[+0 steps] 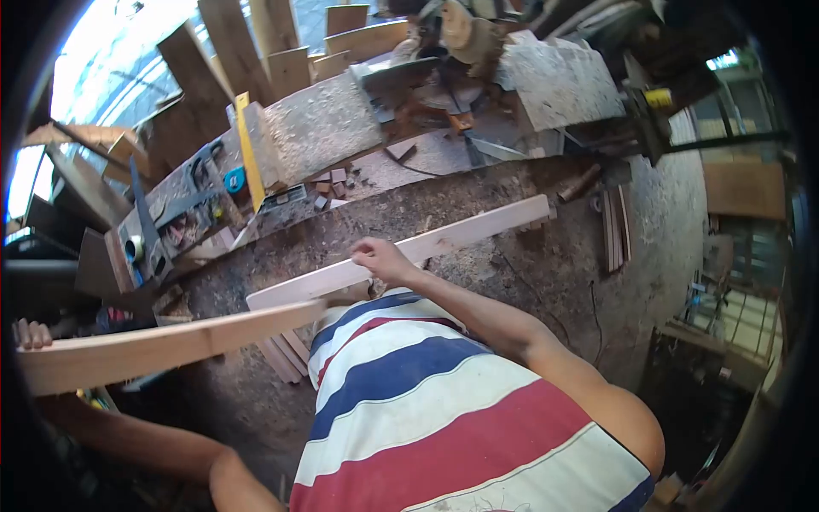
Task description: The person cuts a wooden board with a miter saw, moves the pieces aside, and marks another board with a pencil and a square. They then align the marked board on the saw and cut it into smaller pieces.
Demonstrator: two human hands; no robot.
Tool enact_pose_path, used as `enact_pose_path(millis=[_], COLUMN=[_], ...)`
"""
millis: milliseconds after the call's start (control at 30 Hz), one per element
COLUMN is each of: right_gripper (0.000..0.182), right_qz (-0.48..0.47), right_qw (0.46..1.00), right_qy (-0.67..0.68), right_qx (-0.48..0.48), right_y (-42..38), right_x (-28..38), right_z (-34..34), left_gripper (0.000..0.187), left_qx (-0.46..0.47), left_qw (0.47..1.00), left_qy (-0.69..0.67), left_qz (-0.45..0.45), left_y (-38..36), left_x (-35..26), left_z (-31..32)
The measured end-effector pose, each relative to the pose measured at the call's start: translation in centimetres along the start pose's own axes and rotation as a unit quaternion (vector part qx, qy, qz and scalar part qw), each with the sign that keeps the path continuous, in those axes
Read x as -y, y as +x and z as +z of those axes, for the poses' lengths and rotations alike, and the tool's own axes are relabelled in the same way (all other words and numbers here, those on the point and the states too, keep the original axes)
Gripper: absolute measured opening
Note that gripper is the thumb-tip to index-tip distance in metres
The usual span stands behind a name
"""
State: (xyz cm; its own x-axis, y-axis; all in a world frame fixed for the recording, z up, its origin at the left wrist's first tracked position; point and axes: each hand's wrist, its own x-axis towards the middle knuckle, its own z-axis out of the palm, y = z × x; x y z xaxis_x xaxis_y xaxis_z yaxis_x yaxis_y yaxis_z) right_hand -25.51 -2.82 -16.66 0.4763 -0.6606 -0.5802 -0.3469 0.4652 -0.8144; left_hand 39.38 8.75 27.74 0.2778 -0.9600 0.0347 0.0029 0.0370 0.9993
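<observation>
At the far left edge, my left hand grips the end of a wooden board, its fingers curled over the top edge. That board reaches across to the front of the striped shirt. My right hand is above a second, pale plank lying slantwise along the bench. Its fingers are curled in and pressed together; whether anything small sits between them I cannot make out. The far end of the plank rests near a small wood block at the right.
Across the bench lie a yellow square, a blue tape measure, small wood blocks and a handsaw. Strips of wood lie at the right. Upright boards stand behind at the left.
</observation>
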Motion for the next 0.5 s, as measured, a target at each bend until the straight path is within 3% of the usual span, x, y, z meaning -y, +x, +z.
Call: enact_pose_path(millis=[100,200,267,333,400,467,500], right_gripper=[0.034,0.035,0.040,0.057,0.072,0.078,0.081], right_qz=[-0.117,-0.172,-0.181,-0.183,-0.195,-0.183,-0.177], right_qw=[0.992,0.977,0.962,0.930,0.900,0.900,0.901], right_qy=[0.004,0.092,0.113,0.193,0.179,0.186,0.188], right_qx=[-0.039,-0.081,-0.170,-0.253,-0.346,-0.349,-0.349], right_y=[1.3,-0.3,-3.0,-6.1,-8.8,-8.9,-8.1], right_x=[5.4,10.1,11.9,12.2,12.5,10.6,9.7], right_z=[-0.4,-3.5,-7.2,-11.5,-15.5,-19.5,-21.4], left_gripper=[0.041,0.044,0.046,0.048,0.051,0.068,0.072], left_qx=[-0.026,0.011,0.069,0.133,0.188,0.233,0.263], left_qw=[0.980,0.950,0.936,0.921,0.902,0.861,0.844], left_qy=[0.196,0.306,0.333,0.346,0.353,0.369,0.405], left_qz=[-0.032,-0.059,-0.089,-0.123,-0.165,-0.263,-0.233], left_y=[4.3,5.5,5.5,5.3,6.1,7.3,8.1], left_x=[2.8,8.2,11.2,13.9,17.0,20.2,23.2], left_z=[5.6,19.4,28.3,35.5,40.4,43.7,44.5])
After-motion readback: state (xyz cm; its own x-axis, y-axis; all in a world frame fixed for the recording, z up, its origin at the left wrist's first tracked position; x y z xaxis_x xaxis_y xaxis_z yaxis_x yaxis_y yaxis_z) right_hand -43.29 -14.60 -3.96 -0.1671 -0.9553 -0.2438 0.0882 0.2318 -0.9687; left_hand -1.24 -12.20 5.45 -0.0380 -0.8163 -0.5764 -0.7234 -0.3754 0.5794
